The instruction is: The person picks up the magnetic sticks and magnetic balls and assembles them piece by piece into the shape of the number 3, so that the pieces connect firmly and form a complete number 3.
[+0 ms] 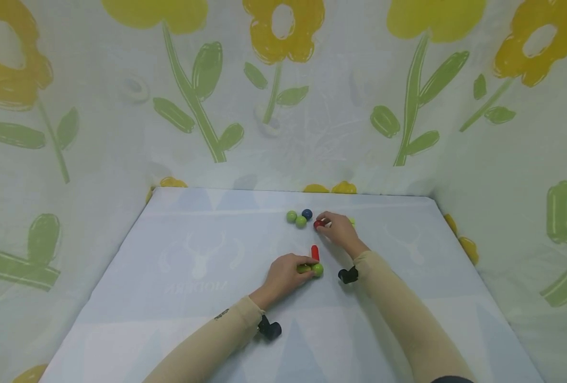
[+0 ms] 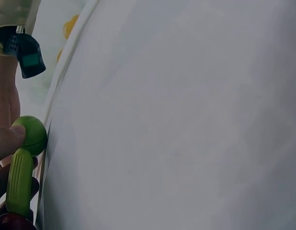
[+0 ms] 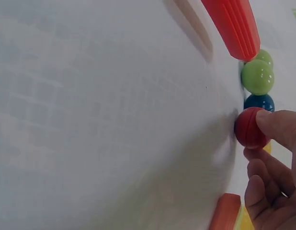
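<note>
My left hand (image 1: 282, 272) pinches a green ball (image 1: 317, 269) between thumb and fingers, with a ridged green stick (image 2: 19, 182) lying against the ball. At that stick's other end, a dark red ball (image 2: 16, 222) shows partly at the frame's bottom edge. A ridged red stick (image 1: 315, 252) points away from the green ball toward the back of the table. Farther back, my right hand (image 1: 339, 231) pinches a red ball (image 3: 251, 128) between thumb and fingertip, its other fingers loosely curled. Just left of it in the head view sits a blue ball (image 1: 307, 214).
Two green balls (image 1: 301, 222) sit beside the blue one near the table's far side. By my right hand lie an orange-red stick (image 3: 225, 212) and a yellow piece (image 3: 245, 219), partly hidden. Flower-printed cloth (image 1: 322, 133) stands around the white-covered table (image 1: 178, 266).
</note>
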{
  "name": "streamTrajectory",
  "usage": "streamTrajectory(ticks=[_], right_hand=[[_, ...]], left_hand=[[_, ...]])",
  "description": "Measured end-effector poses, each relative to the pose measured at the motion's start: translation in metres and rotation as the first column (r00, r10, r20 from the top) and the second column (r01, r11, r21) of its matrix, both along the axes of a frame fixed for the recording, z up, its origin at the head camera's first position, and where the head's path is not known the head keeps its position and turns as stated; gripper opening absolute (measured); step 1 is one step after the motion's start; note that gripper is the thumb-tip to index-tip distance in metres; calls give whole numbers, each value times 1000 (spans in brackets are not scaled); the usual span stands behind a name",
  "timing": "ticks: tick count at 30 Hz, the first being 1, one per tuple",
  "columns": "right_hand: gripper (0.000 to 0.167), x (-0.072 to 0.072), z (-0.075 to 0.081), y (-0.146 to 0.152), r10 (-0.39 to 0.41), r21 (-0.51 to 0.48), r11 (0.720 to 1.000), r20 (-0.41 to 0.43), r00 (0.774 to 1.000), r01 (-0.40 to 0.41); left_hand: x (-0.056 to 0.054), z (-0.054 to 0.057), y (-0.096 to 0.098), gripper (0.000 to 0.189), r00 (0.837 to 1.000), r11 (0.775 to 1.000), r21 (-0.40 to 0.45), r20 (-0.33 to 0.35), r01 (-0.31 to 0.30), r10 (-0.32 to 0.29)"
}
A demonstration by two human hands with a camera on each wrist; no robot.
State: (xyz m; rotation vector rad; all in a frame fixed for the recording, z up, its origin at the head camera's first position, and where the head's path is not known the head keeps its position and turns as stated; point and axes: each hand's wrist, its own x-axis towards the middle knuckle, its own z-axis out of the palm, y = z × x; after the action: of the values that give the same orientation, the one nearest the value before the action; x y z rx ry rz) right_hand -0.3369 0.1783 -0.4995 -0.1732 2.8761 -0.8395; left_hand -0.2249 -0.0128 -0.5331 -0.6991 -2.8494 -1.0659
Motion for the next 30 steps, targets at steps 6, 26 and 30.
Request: streamTrajectory(ticks=[6, 26, 30], right_hand=[[30, 11, -1, 5, 19, -36, 999, 11, 1000, -19], [31, 34, -12, 13, 23, -112, 994, 19, 1000, -20], [29, 36, -14, 13, 37, -120, 992, 7, 999, -36]], left_hand=[[0, -2, 0, 27, 1000, 1000, -8, -5, -2, 2], [2, 1, 1, 28, 1000, 1000, -5, -21, 13, -13], [3, 1, 1, 28, 1000, 1000, 2, -25, 13, -13]])
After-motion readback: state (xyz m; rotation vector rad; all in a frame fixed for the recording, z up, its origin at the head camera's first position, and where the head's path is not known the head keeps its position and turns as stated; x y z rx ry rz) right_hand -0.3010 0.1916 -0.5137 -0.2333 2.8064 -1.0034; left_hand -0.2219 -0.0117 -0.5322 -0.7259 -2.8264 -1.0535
